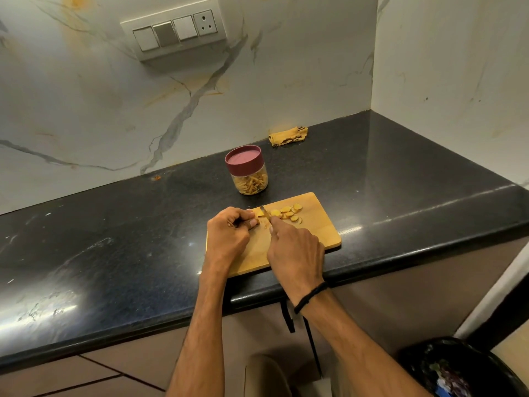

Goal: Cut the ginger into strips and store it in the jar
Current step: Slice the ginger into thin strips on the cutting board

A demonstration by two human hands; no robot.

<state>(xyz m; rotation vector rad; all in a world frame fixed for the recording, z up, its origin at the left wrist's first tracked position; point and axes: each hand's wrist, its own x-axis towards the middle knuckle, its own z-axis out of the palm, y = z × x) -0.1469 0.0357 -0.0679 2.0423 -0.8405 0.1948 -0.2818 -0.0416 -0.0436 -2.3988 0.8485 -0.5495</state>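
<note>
A wooden cutting board (pixel 317 230) lies near the counter's front edge. Several round ginger slices (pixel 287 214) are spread across its far half. My left hand (pixel 229 234) curls its fingers over a small ginger piece (pixel 260 214) and holds it down at the board's left. My right hand (pixel 294 250) grips a small knife (pixel 265 213), its blade set against that piece. Behind the board stands a clear jar (pixel 249 171) with a maroon lid on it and ginger strips inside.
The black granite counter (pixel 114 253) runs wide to the left and right. A crumpled yellow cloth (pixel 287 136) lies by the back wall. A switch panel (pixel 174 31) is on the marble wall. A dark bin (pixel 458 368) sits on the floor at lower right.
</note>
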